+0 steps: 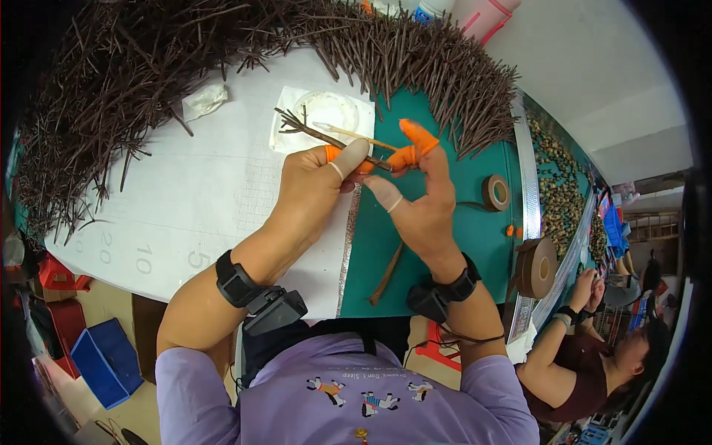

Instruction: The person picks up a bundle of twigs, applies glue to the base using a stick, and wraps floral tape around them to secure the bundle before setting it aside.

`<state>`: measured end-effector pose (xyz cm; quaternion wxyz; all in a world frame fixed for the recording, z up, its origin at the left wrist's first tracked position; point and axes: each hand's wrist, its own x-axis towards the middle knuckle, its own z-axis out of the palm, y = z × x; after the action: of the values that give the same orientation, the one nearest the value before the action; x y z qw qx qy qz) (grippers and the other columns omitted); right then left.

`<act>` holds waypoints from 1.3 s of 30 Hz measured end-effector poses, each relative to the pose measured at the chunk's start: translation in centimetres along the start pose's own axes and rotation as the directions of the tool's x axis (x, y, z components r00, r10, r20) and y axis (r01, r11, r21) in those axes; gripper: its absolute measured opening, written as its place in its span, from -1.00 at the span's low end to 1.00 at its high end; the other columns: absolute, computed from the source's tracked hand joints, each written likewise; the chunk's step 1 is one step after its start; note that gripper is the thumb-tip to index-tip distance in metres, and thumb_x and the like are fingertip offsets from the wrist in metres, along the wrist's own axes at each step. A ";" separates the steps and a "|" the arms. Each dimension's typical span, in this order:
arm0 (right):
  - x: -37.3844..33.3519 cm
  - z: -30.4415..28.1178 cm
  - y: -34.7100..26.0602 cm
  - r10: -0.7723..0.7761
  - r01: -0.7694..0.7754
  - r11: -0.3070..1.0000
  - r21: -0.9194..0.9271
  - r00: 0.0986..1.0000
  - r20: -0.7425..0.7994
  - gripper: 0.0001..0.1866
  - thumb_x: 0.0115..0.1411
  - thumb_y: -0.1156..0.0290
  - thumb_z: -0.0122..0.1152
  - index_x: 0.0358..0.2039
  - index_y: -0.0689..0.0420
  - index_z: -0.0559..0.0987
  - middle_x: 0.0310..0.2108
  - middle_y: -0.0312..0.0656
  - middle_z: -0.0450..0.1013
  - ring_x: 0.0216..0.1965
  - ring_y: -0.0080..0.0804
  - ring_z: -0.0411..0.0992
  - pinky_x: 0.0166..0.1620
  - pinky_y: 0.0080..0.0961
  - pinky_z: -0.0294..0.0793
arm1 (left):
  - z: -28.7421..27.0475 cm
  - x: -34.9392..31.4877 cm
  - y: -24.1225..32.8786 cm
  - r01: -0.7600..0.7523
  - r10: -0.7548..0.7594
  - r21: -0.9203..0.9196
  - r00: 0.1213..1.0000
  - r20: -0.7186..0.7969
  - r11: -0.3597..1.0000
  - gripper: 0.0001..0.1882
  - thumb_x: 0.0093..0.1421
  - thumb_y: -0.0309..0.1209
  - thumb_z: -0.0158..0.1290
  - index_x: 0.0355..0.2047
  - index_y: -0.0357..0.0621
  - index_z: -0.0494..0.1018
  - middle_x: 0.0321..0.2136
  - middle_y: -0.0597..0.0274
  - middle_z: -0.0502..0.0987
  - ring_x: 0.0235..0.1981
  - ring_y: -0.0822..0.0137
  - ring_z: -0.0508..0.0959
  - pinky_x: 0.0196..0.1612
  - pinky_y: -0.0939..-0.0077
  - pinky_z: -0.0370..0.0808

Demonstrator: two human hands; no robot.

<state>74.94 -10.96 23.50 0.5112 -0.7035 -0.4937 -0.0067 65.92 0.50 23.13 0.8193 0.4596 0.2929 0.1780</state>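
Clock taken from the middle of the view, 12 pointing away from the wearer. Left hand [313, 184], just off 11 o'clock, pinches a branched brown twig [315, 134] between capped thumb and forefinger, nearer its plain end; the forked tip points to 10, the stem runs down toward 4. Right hand [429, 219], at 3, spread: pale-capped thumb well apart from the orange-capped fingers, one finger raised toward 11. Another orange-capped finger sits by the twig's plain end; contact cannot be told. Behind the twig, toward 12, a round white dish [356, 104] on a pale square, with a thin yellowish stick [371, 140] slanting beside it. Heaped dark twigs [111, 89] at 10, curving over to 1. Green mat [363, 252] under the right hand; on it a small brown tape roll [488, 191] between 2 and 3, and a brown strip [386, 278] at 5. Larger brown roll [525, 271] between 3 and 4, two orange bits [510, 231] near it. Co-worker [556, 371] at 4, hands raised together. Blue bin [107, 363] on the floor at 8.
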 end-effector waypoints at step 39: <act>0.6 -1.3 0.3 0.485 -0.448 0.513 0.732 0.855 0.183 -0.64 0.16 0.45 -0.07 -0.01 0.19 0.26 -0.40 -0.25 0.38 -0.41 -0.58 0.35 -0.32 -0.68 0.34 | -0.4 0.6 -0.8 -0.233 0.212 0.088 0.955 0.206 0.968 -0.77 0.07 -0.32 0.05 -0.36 -0.23 0.49 -0.50 0.33 0.50 -0.50 0.63 0.40 -0.43 0.73 0.32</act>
<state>76.08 -11.44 24.23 0.7488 -0.5321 -0.2316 0.3201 66.17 0.70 22.04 0.7919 0.5498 0.1671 0.2067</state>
